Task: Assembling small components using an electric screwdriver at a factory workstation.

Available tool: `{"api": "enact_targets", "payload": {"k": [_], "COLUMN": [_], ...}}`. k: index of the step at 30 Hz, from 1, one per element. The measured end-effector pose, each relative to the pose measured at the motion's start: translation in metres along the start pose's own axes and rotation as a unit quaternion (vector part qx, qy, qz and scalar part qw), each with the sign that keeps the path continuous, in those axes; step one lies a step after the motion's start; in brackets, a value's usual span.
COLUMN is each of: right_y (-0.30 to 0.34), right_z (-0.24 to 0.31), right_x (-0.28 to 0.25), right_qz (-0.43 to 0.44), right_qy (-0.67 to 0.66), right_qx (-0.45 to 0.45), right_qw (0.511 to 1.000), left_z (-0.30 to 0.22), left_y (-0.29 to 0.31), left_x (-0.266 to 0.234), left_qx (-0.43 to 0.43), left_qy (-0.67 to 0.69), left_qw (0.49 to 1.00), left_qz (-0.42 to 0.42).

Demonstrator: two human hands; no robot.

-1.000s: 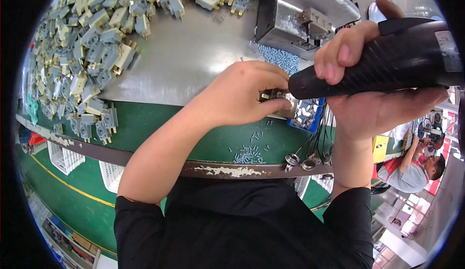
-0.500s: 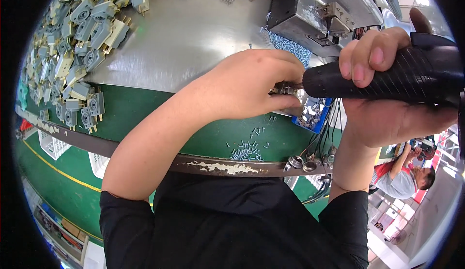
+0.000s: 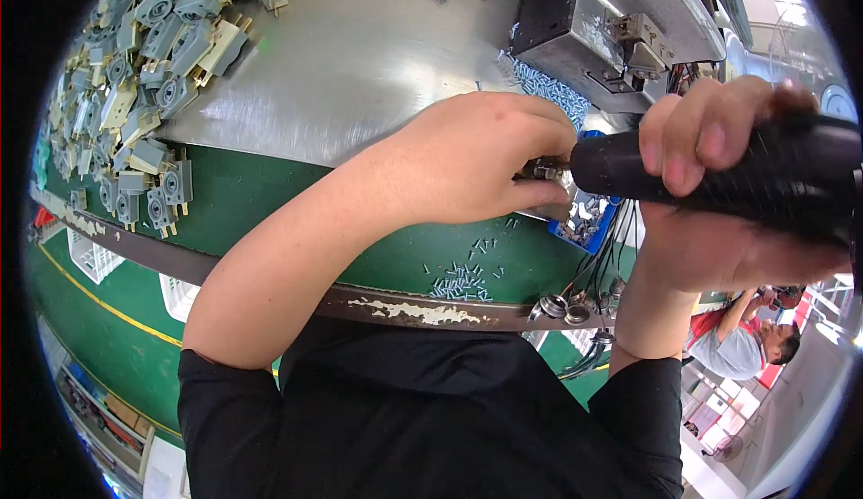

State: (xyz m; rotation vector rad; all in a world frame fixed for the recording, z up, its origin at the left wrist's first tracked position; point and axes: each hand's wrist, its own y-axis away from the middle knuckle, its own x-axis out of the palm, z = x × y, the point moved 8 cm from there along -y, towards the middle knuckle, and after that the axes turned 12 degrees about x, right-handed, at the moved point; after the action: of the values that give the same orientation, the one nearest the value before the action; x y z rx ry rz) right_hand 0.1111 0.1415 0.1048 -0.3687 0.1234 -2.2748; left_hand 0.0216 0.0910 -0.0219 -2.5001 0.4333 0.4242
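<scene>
My right hand (image 3: 706,238) is wrapped round a black power screwdriver (image 3: 616,164), held level with its nose pointing left. Blur softens the fingers and the tool's body. Its nose comes up close to the fingertips of my left hand (image 3: 476,157). Those fingers pinch a small metal part (image 3: 547,172); most of it is hidden, so its exact kind does not show. Just beyond and below that pinch stands a blue bin (image 3: 593,245) of small metal pieces. Loose screws (image 3: 460,283) lie on the green mat nearer my body.
Grey plug-like housings with brass pins (image 3: 162,40) are heaped at the left. A dark metal machine (image 3: 593,31) stands at the back right, beside a pile of screws (image 3: 553,90). Round metal parts with black wires (image 3: 553,306) sit at the front edge. Another person (image 3: 737,346) works at far right.
The screwdriver's body and my right hand have tilted slightly and are now blurred. My left hand keeps its pinch on the metal part. The whole view has shifted a little.
</scene>
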Motion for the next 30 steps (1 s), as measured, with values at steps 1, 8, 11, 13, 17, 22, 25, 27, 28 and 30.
{"api": "enact_targets", "payload": {"k": [1,8,11,13,17,22,25,27,28,30], "right_y": [0.006,-0.020,-0.022,-0.023,-0.016,-0.005,0.006,0.014,0.010,0.026], "right_z": [-0.001,-0.030,-0.032,-0.031,-0.020,-0.002,0.040,0.023,0.016,0.019], "right_x": [0.008,-0.003,0.003,0.001,0.007,0.024,0.011,-0.023,-0.032,-0.052], "right_qz": [-0.003,-0.001,-0.005,-0.006,-0.005,-0.003,-0.020,-0.099,-0.166,-0.223], "right_qy": [0.002,-0.026,-0.027,-0.029,-0.033,-0.036,-0.009,0.019,0.242,0.252], "right_qx": [0.000,0.001,-0.003,-0.006,-0.016,-0.044,-0.078,-0.038,0.058,0.030], "right_qw": [1.000,1.000,1.000,1.000,0.999,0.998,0.997,0.994,0.954,0.941], "left_z": [0.000,0.002,0.001,0.001,-0.002,-0.004,-0.013,-0.014,-0.012,-0.032], "left_y": [-0.003,0.004,0.000,0.000,-0.001,0.001,-0.010,-0.011,-0.005,-0.011], "left_x": [0.001,-0.002,-0.001,0.000,-0.002,-0.006,-0.003,-0.001,-0.002,-0.002], "left_qx": [0.008,-0.003,-0.013,0.002,0.021,0.020,0.060,0.079,0.074,0.100], "left_qy": [0.003,-0.010,-0.001,-0.010,-0.007,-0.003,0.000,-0.003,-0.003,-0.130], "left_qw": [1.000,1.000,1.000,1.000,1.000,1.000,0.998,0.997,0.997,0.986], "left_qz": [0.000,0.001,0.010,0.001,-0.016,-0.004,-0.005,-0.015,-0.017,-0.011]}}
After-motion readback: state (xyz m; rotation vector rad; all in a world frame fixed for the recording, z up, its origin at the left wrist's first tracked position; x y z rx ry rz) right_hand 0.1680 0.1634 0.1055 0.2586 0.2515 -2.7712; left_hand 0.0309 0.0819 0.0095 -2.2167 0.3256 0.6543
